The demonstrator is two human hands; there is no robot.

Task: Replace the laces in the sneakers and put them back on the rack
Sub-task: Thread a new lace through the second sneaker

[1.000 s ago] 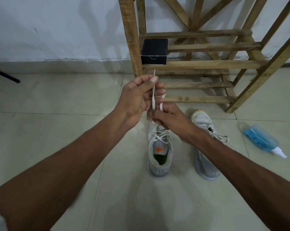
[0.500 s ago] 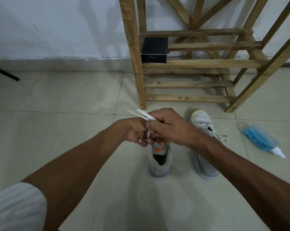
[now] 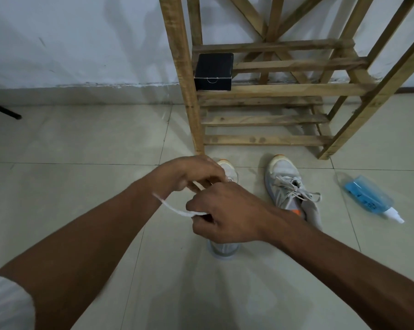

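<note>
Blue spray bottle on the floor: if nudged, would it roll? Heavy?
The blue spray bottle lies on its side on smooth floor tiles, and its body looks rounded, so it would probably roll. The narrower white nozzle would likely make it curve. It looks like thin clear plastic, so probably light.

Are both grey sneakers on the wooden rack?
No, the laced grey sneaker and the other grey sneaker stand on the tiled floor.

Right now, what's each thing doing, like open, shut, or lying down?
left grip, holds lace
right grip, pinches lace
lace, untied, end sticking out
near sneaker, upright, mostly hidden by grips
far sneaker, upright, laced
spray bottle, lying on side
black box, shut, on rack
</note>
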